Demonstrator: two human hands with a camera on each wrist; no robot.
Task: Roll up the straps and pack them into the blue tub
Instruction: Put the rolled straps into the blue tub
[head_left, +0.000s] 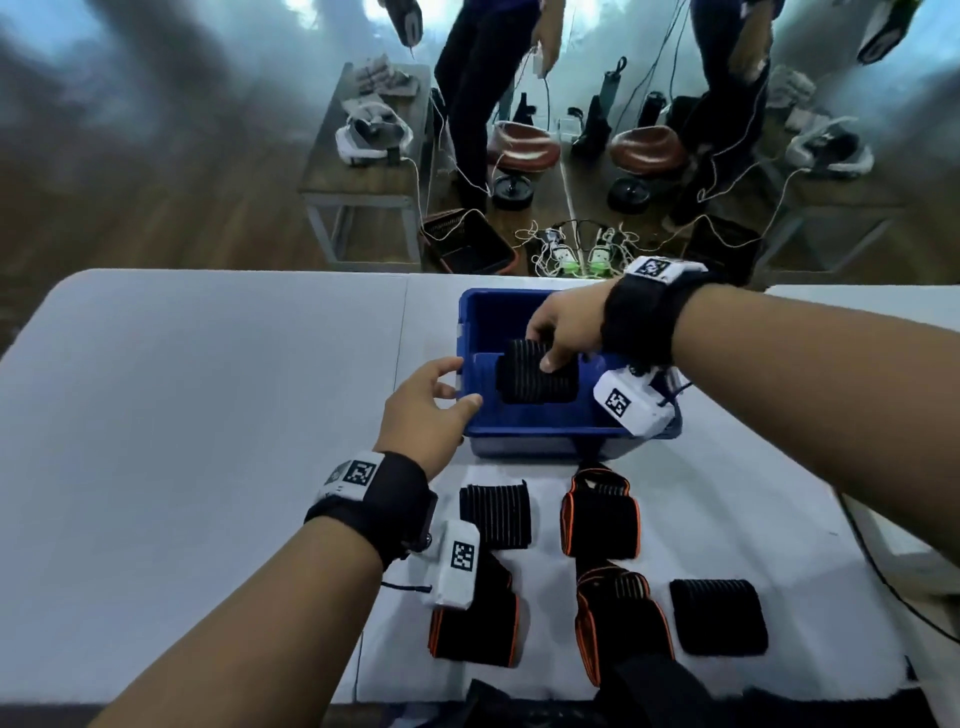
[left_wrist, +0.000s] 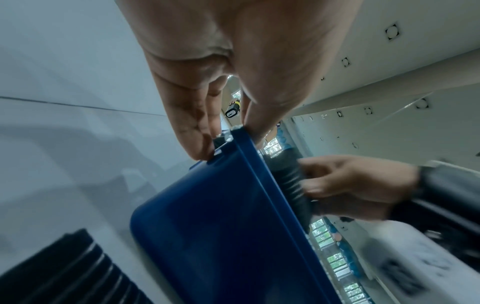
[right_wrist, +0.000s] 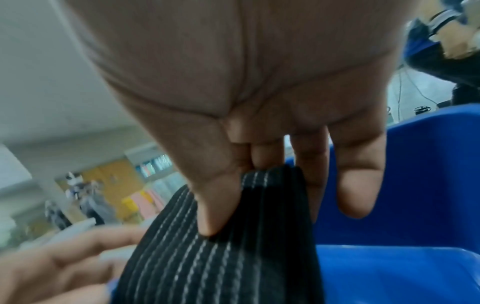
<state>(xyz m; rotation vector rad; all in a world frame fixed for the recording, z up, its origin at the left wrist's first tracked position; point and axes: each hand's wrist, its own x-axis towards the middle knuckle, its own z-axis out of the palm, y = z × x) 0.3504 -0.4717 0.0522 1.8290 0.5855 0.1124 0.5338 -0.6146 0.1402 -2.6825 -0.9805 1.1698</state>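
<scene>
The blue tub (head_left: 545, 434) stands mid-table. My right hand (head_left: 543, 353) pinches a rolled black strap with grey stripes (head_left: 535, 376) and holds it inside the tub near its left wall. In the right wrist view the thumb (right_wrist: 213, 205) and fingers clamp the rolled strap (right_wrist: 233, 257) above the tub's blue floor (right_wrist: 402, 267). My left hand (head_left: 457, 389) pinches the tub's left rim (left_wrist: 241, 144), fingers outside and thumb over the edge. Several flat straps lie in front of the tub: black striped (head_left: 496, 514), orange-edged (head_left: 600, 514), another orange-edged (head_left: 621, 618), plain black (head_left: 719, 616).
The white table (head_left: 208, 415) stretches bare to the left of the tub. One more orange-edged strap (head_left: 472, 629) lies under my left wrist camera. Beyond the far edge are a person's legs (head_left: 478, 104), stools, a small table and floor cables.
</scene>
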